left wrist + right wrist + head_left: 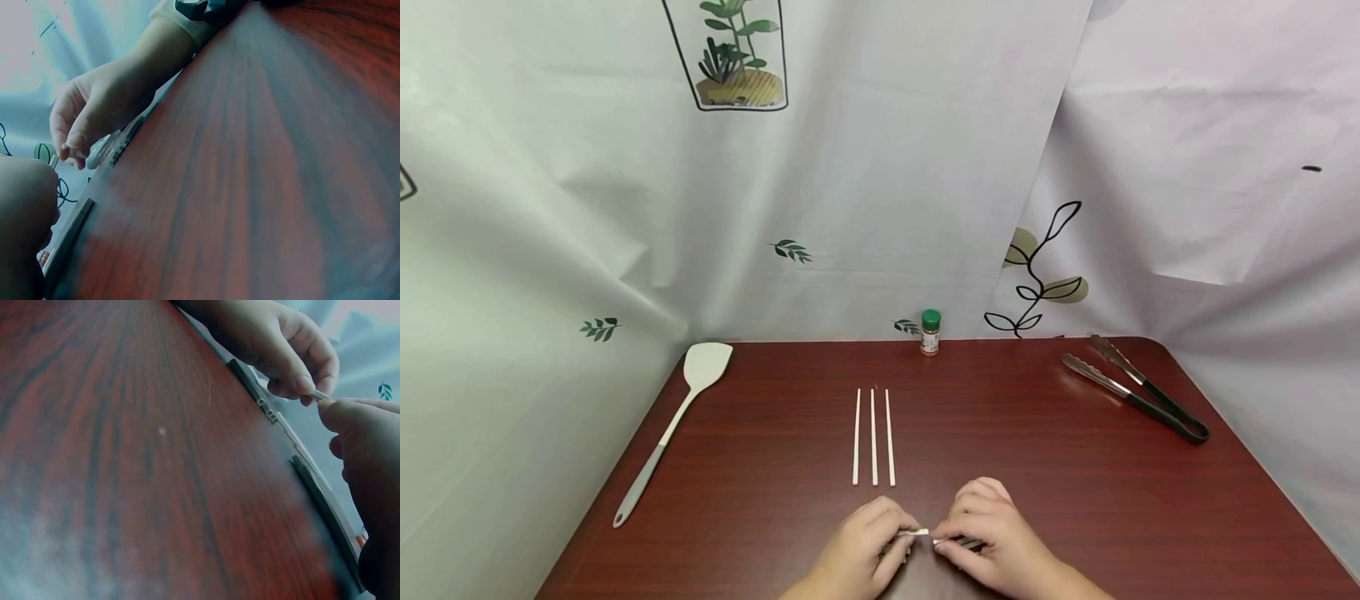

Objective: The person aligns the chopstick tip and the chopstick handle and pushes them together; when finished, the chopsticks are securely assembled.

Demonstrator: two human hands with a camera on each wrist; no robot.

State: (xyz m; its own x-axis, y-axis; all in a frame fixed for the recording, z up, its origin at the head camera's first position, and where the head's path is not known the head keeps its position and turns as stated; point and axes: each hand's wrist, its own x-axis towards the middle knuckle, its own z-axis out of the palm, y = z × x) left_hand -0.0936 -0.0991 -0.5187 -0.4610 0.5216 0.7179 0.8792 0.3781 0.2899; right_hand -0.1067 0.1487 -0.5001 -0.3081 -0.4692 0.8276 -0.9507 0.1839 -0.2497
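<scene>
At the front middle of the table, my left hand (867, 546) pinches a thin white stick piece (917, 532) between thumb and fingers, its end poking out to the right. Close beside it, my right hand (996, 533) pinches another small white piece (937, 542). The two ends almost meet, with a slight offset. Most of each piece is hidden by fingers. Beneath the hands lie dark, narrow strips (247, 378), whose kind I cannot tell. Beyond the hands, three white sticks (873, 437) lie parallel on the table.
A white spatula with a grey handle (658, 450) lies at the left. Metal tongs with black handles (1138, 392) lie at the back right. A green-capped spice jar (930, 335) stands at the back edge of the dark red table (760, 467), before a patterned white cloth (887, 183).
</scene>
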